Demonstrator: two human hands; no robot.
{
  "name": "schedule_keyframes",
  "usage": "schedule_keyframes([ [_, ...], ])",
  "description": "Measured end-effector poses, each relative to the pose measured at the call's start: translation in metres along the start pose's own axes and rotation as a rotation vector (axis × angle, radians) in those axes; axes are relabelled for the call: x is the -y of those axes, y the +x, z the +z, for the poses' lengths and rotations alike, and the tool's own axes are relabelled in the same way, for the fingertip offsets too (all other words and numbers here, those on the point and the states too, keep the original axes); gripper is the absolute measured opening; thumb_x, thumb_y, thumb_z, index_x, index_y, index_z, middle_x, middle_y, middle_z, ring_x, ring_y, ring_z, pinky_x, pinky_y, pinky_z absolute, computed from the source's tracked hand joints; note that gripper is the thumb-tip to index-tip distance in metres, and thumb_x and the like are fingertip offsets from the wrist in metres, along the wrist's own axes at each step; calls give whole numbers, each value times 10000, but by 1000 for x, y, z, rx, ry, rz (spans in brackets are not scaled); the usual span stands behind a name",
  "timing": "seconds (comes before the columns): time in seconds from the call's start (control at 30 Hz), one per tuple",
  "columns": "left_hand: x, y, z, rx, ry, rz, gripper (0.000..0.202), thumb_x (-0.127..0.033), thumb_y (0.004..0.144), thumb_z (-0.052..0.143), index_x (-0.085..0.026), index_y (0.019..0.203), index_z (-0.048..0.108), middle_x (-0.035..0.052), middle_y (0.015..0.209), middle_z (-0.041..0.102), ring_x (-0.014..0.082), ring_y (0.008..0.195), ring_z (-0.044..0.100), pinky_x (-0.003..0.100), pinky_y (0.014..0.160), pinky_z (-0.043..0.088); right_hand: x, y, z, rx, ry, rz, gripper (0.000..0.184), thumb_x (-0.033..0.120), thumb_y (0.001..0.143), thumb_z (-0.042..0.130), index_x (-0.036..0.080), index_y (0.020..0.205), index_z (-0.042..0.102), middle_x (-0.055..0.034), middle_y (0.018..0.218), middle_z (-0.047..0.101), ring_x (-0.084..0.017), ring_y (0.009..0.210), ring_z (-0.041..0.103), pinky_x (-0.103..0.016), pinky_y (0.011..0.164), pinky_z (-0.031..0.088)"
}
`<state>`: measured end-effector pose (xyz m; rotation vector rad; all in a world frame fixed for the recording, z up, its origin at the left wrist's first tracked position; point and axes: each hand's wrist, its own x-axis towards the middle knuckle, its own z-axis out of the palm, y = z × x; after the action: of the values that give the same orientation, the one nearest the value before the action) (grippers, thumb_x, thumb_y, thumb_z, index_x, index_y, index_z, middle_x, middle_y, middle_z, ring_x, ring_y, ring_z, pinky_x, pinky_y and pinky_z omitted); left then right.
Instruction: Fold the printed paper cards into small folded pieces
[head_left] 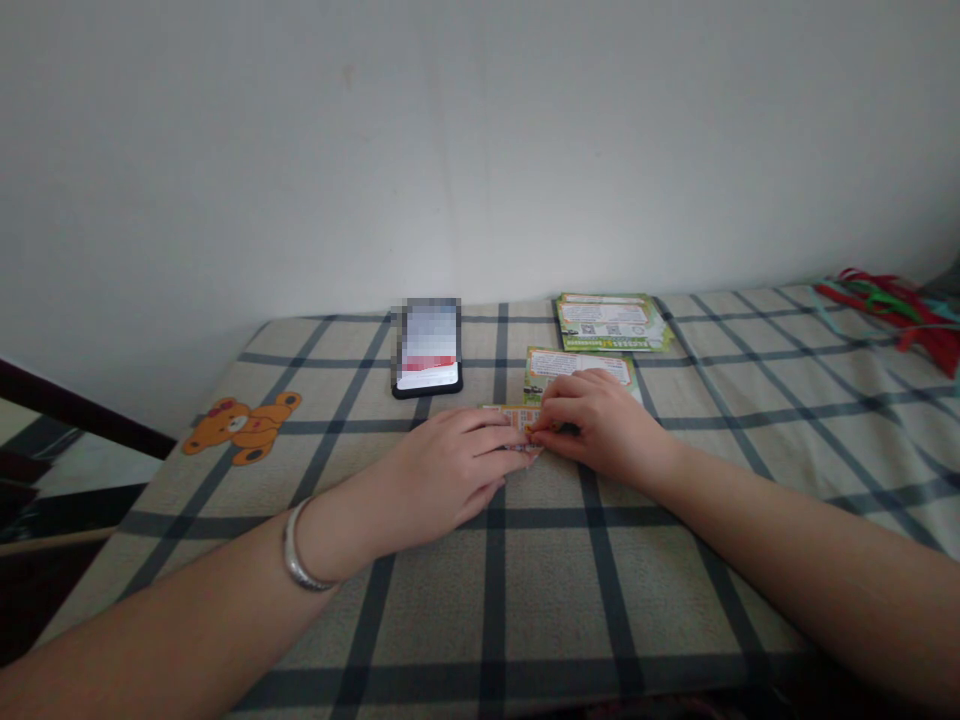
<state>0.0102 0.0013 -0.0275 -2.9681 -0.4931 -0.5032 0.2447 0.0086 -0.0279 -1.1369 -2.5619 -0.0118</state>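
Between my hands, on the checked tablecloth [547, 590], lies a small orange printed paper [517, 412], partly covered by fingers. My left hand [457, 465] rests over its left side, fingers stretched out and lying flat; a silver bangle [294, 545] circles that wrist. Thumb and index finger of my right hand [592, 425] pinch the paper's right edge. Just behind, a green-and-white printed card [581, 365] is partly hidden by my right hand. Farther back, a stack of similar green cards [607, 320] lies close to the wall.
A phone [429, 350] with a lit, blurred screen stands near the wall, left of the cards. An orange teddy-bear cutout [244, 425] lies at left. Red and green straps [892, 310] are heaped at far right. A pale wall [480, 150] borders the table's back.
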Motion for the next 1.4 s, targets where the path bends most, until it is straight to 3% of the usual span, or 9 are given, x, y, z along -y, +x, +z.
schedule_keyframes([
  [0.37,-1,0,0,38,-15,-49,332,-163,897,525,-185,1218,603,80,1299,600,250,1243,510,466,1032,459,2,-6,-10,-34,-41,-147,201,319,912,554,201,829,694,-37,844,673,-200,851,550,-356,803,402],
  [0.63,0,0,0,62,-15,-45,317,-171,911,505,-201,1214,594,65,1262,618,247,1236,512,470,1046,440,3,-7,-17,67,-109,-356,211,202,951,484,172,888,684,-45,897,700,-185,874,581,-348,810,453],
  [1.07,0,-2,-5,92,-36,-66,307,-201,892,551,-220,1193,606,45,1279,612,251,1251,491,484,1057,407,4,-12,-21,84,-53,-388,201,169,932,509,185,1045,675,-54,1043,695,-179,940,617,-336,818,494],
  [1.4,-3,0,-7,104,-36,-90,299,-194,889,542,-199,1180,609,60,1294,605,251,1266,481,471,1066,408,14,-10,-22,117,-191,-380,162,194,931,521,160,929,679,-43,939,690,-197,863,601,-348,764,505],
])
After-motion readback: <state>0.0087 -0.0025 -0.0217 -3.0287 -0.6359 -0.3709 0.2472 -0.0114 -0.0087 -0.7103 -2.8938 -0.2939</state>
